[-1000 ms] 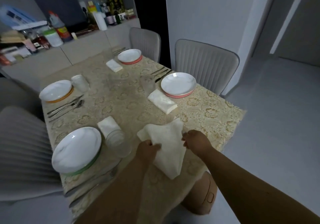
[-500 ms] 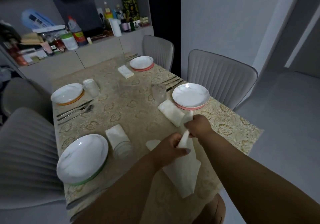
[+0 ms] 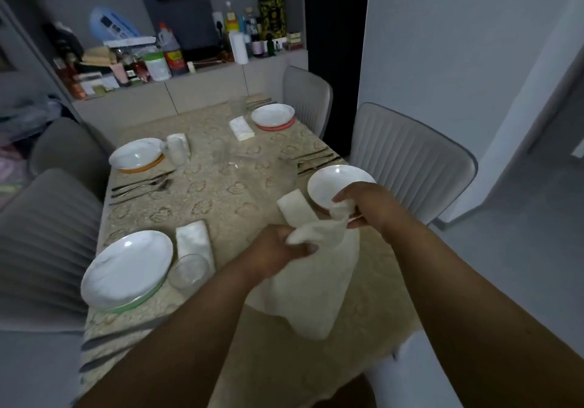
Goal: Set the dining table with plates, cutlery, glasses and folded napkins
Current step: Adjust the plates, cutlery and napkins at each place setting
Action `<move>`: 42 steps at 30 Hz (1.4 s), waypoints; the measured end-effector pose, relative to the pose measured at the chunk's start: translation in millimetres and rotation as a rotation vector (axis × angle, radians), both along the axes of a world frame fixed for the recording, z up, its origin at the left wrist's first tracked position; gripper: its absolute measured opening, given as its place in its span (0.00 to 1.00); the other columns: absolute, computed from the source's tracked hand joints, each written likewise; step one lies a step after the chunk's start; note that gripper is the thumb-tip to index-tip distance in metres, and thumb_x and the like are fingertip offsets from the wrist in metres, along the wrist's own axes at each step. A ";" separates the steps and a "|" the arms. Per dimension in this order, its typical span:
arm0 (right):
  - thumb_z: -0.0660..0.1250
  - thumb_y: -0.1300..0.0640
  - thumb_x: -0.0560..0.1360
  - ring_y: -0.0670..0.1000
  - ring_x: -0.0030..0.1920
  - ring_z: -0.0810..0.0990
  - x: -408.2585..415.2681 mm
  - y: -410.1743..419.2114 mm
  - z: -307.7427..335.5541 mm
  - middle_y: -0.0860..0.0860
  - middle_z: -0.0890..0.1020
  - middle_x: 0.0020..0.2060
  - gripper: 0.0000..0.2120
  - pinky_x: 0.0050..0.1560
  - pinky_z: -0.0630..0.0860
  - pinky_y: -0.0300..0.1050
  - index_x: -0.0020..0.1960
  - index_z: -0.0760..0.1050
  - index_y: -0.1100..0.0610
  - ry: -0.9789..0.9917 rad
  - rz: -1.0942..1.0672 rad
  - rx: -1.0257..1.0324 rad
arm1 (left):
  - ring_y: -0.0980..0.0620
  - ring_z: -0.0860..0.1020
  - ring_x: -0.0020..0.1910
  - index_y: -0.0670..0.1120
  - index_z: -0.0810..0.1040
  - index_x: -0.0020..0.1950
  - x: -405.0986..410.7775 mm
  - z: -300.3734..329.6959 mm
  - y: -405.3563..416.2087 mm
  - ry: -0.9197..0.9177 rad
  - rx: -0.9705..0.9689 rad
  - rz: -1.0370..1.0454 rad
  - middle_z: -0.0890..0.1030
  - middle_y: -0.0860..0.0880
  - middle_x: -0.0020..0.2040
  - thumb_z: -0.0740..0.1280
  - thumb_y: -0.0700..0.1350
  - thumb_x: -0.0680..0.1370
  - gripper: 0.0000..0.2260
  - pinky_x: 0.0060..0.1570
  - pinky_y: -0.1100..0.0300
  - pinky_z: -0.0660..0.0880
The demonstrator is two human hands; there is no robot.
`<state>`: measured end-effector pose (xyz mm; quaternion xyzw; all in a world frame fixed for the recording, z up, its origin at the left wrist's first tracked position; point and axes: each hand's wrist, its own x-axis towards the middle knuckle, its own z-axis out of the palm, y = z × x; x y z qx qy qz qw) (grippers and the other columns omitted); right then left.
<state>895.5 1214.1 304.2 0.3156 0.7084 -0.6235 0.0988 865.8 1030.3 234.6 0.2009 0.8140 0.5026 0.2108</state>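
With my left hand [image 3: 278, 246] and right hand [image 3: 363, 203] each pinching a corner of the napkin [image 3: 311, 284] hanging over the near counter [image 3: 227, 192], I should pull it taut, then match edges before creasing.

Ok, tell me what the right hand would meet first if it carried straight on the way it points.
The right hand, gripping the white cloth napkin, points away and leftward over the round white plate with a red underplate. Going on, it would probably cross that plate's rim first, then reach the dark cutlery beyond; its height is unclear.
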 end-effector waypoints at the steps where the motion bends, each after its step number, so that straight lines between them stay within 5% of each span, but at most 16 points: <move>1: 0.64 0.61 0.78 0.57 0.46 0.78 1.9 8.6 -0.3 0.60 0.78 0.43 0.07 0.51 0.76 0.49 0.54 0.72 0.63 -0.052 0.100 0.107 | 0.64 0.72 0.27 0.47 0.79 0.33 0.6 4.8 8.1 0.029 0.001 0.020 0.75 0.57 0.28 0.75 0.42 0.72 0.09 0.30 0.70 0.68; 3: 0.61 0.57 0.79 0.58 0.56 0.77 2.8 28.7 -6.3 0.60 0.78 0.55 0.15 0.60 0.72 0.51 0.63 0.71 0.63 -0.038 0.396 0.656 | 0.60 0.71 0.28 0.42 0.79 0.34 0.8 14.5 21.1 0.097 -0.048 0.034 0.74 0.53 0.29 0.76 0.44 0.71 0.10 0.32 0.66 0.67; 5: 0.64 0.54 0.77 0.58 0.70 0.64 11.4 45.0 -10.0 0.57 0.65 0.70 0.22 0.70 0.62 0.51 0.70 0.68 0.52 0.168 0.506 0.941 | 0.56 0.72 0.31 0.36 0.80 0.39 2.9 24.0 31.2 0.153 -0.119 0.020 0.75 0.49 0.32 0.76 0.47 0.71 0.14 0.34 0.62 0.68; 8: 0.70 0.57 0.72 0.50 0.71 0.57 17.3 54.8 -8.3 0.47 0.62 0.69 0.27 0.72 0.54 0.46 0.70 0.68 0.48 0.366 0.755 0.738 | 0.57 0.70 0.30 0.32 0.78 0.39 9.0 37.9 42.8 0.197 -0.126 0.045 0.73 0.48 0.32 0.76 0.47 0.71 0.17 0.33 0.63 0.66; 10: 0.73 0.55 0.71 0.47 0.61 0.69 15.3 57.9 -15.7 0.46 0.72 0.60 0.24 0.57 0.66 0.38 0.65 0.73 0.53 0.348 0.897 0.679 | 0.56 0.69 0.30 0.33 0.78 0.38 12.1 47.7 45.6 0.206 -0.122 0.067 0.72 0.48 0.32 0.77 0.45 0.70 0.16 0.32 0.62 0.65; 13: 0.72 0.52 0.72 0.50 0.41 0.76 10.8 71.6 -26.8 0.52 0.79 0.38 0.12 0.34 0.65 0.30 0.46 0.79 0.61 0.413 0.789 0.734 | 0.57 0.70 0.30 0.41 0.79 0.35 14.2 53.6 34.5 0.175 -0.198 0.043 0.74 0.52 0.30 0.79 0.46 0.67 0.12 0.32 0.63 0.67; 15: 0.72 0.52 0.72 0.55 0.39 0.76 10.6 80.2 -26.7 0.58 0.80 0.37 0.15 0.33 0.65 0.32 0.42 0.79 0.66 0.467 0.680 0.728 | 0.57 0.75 0.33 0.45 0.80 0.37 15.8 46.2 18.3 0.161 -0.428 0.007 0.78 0.54 0.33 0.81 0.49 0.63 0.13 0.34 0.62 0.71; 19: 0.74 0.54 0.71 0.53 0.42 0.79 10.1 93.7 -17.7 0.54 0.81 0.37 0.09 0.39 0.67 0.42 0.42 0.80 0.61 0.534 0.513 0.726 | 0.54 0.78 0.38 0.49 0.80 0.36 18.0 12.9 -22.0 0.158 -0.779 -0.044 0.79 0.53 0.36 0.78 0.50 0.66 0.10 0.36 0.63 0.73; 25: 0.70 0.52 0.73 0.49 0.35 0.72 8.8 120.6 -5.9 0.48 0.74 0.32 0.11 0.34 0.61 0.43 0.35 0.73 0.53 0.517 0.367 0.988 | 0.45 0.77 0.42 0.47 0.73 0.48 12.2 20.9 -31.4 0.454 -0.600 0.243 0.77 0.47 0.40 0.63 0.50 0.80 0.07 0.37 0.58 0.66; 32: 0.69 0.57 0.74 0.45 0.31 0.66 20.5 138.9 -6.5 0.44 0.68 0.31 0.13 0.30 0.58 0.38 0.33 0.70 0.54 0.608 0.322 1.026 | 0.49 0.73 0.38 0.44 0.78 0.47 30.2 45.3 -22.2 0.794 -0.469 0.330 0.75 0.51 0.38 0.68 0.44 0.77 0.03 0.35 0.59 0.61; 35: 0.72 0.59 0.72 0.47 0.38 0.70 31.0 145.0 -21.6 0.50 0.76 0.38 0.01 0.37 0.63 0.39 0.41 0.81 0.55 0.474 0.491 1.013 | 0.53 0.75 0.35 0.45 0.81 0.43 50.1 33.2 -26.7 0.595 -0.474 0.245 0.78 0.51 0.35 0.72 0.40 0.73 0.02 0.32 0.61 0.67; 37: 0.72 0.59 0.72 0.47 0.45 0.72 36.6 144.9 -37.2 0.53 0.80 0.47 0.11 0.45 0.64 0.39 0.54 0.82 0.58 0.271 0.656 1.039 | 0.56 0.76 0.33 0.47 0.82 0.40 62.3 18.1 -31.1 0.392 -0.499 0.111 0.81 0.51 0.35 0.74 0.40 0.71 0.03 0.33 0.64 0.70; 42: 0.71 0.58 0.73 0.49 0.54 0.76 52.8 133.1 -70.9 0.51 0.79 0.56 0.17 0.53 0.68 0.38 0.62 0.78 0.57 -0.090 1.039 1.052 | 0.57 0.73 0.38 0.45 0.81 0.42 79.7 -30.1 -37.2 0.162 -0.800 -0.209 0.76 0.54 0.37 0.74 0.41 0.69 0.04 0.36 0.71 0.65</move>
